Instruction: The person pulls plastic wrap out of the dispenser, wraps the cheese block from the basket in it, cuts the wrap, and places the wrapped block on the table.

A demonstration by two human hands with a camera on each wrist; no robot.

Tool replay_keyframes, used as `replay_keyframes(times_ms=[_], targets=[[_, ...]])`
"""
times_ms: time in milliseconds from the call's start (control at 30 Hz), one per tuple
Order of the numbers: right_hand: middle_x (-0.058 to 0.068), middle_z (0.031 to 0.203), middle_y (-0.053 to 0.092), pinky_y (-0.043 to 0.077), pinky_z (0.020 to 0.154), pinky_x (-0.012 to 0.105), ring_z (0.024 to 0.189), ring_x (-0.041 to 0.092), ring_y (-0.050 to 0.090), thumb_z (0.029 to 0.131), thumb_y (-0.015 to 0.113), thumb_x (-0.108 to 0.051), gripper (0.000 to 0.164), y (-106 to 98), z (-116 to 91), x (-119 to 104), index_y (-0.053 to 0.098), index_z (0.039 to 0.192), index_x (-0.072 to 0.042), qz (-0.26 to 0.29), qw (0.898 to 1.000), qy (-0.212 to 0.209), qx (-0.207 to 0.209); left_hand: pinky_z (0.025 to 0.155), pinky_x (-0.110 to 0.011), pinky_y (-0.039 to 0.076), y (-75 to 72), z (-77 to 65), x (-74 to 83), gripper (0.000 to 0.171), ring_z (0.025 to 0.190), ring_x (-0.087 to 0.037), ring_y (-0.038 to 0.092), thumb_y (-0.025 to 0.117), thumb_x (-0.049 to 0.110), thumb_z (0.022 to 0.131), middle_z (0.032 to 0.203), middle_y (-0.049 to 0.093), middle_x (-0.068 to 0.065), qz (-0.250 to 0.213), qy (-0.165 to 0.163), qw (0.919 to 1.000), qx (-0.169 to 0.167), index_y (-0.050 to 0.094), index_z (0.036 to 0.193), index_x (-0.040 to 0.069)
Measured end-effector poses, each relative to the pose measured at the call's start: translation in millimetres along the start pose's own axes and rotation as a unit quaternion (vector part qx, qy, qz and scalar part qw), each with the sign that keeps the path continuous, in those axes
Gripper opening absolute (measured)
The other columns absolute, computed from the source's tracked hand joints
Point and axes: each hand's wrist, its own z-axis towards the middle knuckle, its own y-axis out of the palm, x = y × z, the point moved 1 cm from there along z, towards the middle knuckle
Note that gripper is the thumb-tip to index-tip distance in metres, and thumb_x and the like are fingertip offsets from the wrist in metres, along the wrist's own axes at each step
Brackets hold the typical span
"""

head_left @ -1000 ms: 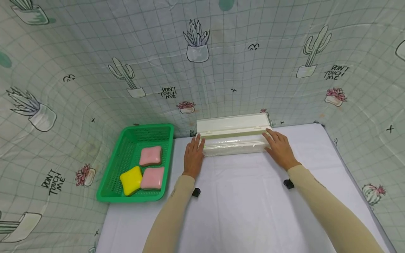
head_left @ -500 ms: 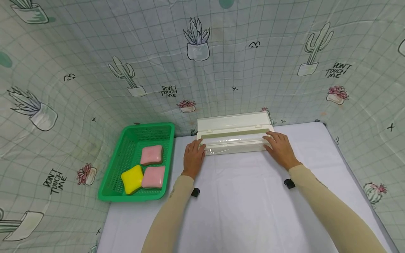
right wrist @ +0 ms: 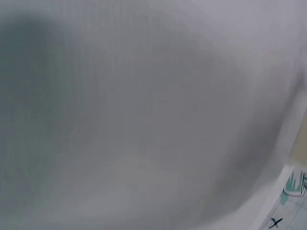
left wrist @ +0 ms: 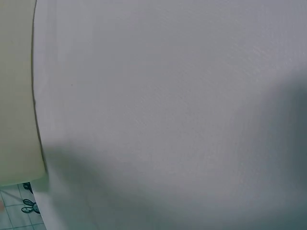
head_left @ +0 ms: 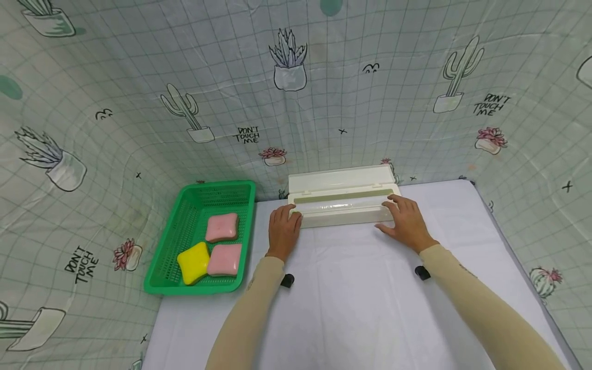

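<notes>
Head: found long white plastic cling-film box (head_left: 347, 219) right of green rectangular plastic basket (head_left: 203, 289); judged light, stiff, slick, best held by both ends. Saw right hand (head_left: 408, 223) with grip apart; couldn't tell grip of left hand (head_left: 283, 235). Left wrist: caught box corner. Right wrist: saw blurred white-clothed bench (right wrist: 158, 120).

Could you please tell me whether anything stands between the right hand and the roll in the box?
Nothing visible does. The right hand is at the right end of the roll; the box's lid stands open behind it, and the basket sits off to the left.
</notes>
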Motion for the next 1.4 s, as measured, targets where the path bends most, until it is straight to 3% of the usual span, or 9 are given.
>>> replay_keyframes(times_ms=[67,233,400,567,767,1000,1400], targets=[[0.032,0.133,0.054,0.044,0.097,0.065,0.119,0.051,0.054,0.073,0.096,-0.022,0.067,4,1,-3,0.059,0.121,0.006,-0.017,1.000,0.009,-0.005,0.098,-0.043,0.049,-0.3,1.7,0.3,0.010,0.113,-0.029,0.062,0.075,0.019,0.100,0.120,0.069,-0.009,-0.006,-0.005,1.0000,0.003,0.075,0.095,0.011],[0.031,0.131,0.055,0.045,0.096,0.064,0.118,0.051,0.055,0.079,0.090,0.000,0.045,10,3,-7,0.061,0.114,0.005,-0.023,0.998,0.042,0.027,0.098,-0.046,0.049,-1.1,5.8,0.6,0.012,0.114,-0.030,0.062,0.073,0.019,0.101,0.120,0.069,-0.011,-0.018,-0.012,0.9998,0.006,0.077,0.094,0.010],[0.027,0.121,0.061,0.048,0.090,0.062,0.110,0.050,0.058,0.082,0.084,0.005,0.029,9,-1,-6,0.066,0.105,0.002,-0.012,0.998,0.031,0.057,0.098,-0.046,0.049,-4.2,7.5,0.1,0.013,0.113,-0.029,0.062,0.074,0.021,0.100,0.119,0.069,-0.010,-0.019,-0.023,0.9996,-0.001,0.079,0.095,0.011],[0.028,0.116,0.063,0.049,0.086,0.063,0.104,0.051,0.060,0.084,0.078,0.010,0.025,3,-1,-3,0.070,0.107,0.004,-0.005,0.996,0.017,0.088,0.099,-0.046,0.049,-7.4,8.0,0.0,0.014,0.114,-0.028,0.062,0.072,0.023,0.102,0.119,0.069,-0.010,-0.015,-0.031,0.9994,-0.011,0.081,0.098,0.012],[0.028,0.112,0.065,0.050,0.086,0.064,0.100,0.051,0.061,0.083,0.079,0.011,0.029,-3,4,-1,0.075,0.110,0.003,0.004,0.993,0.005,0.118,0.099,-0.046,0.049,-7.8,8.1,-1.0,0.014,0.113,-0.028,0.062,0.074,0.023,0.101,0.120,0.069,-0.009,-0.019,-0.035,0.9992,-0.007,0.082,0.102,0.012],[0.028,0.107,0.067,0.051,0.085,0.064,0.099,0.051,0.062,0.081,0.082,0.012,0.026,-7,6,0,0.077,0.104,0.003,0.007,0.990,0.009,0.143,0.098,-0.046,0.049,-8.9,8.1,-2.6,0.011,0.112,-0.028,0.062,0.077,0.023,0.099,0.119,0.069,-0.009,-0.023,-0.037,0.9990,0.003,0.081,0.098,0.013],[0.027,0.105,0.066,0.050,0.086,0.063,0.100,0.050,0.062,0.084,0.084,0.005,0.016,-22,9,1,0.075,0.096,0.005,0.000,0.990,0.020,0.140,0.098,-0.046,0.048,-12.4,10.3,-3.9,0.012,0.113,-0.028,0.061,0.080,0.027,0.096,0.119,0.069,-0.007,-0.006,-0.047,0.9989,0.002,0.081,0.094,0.015]])
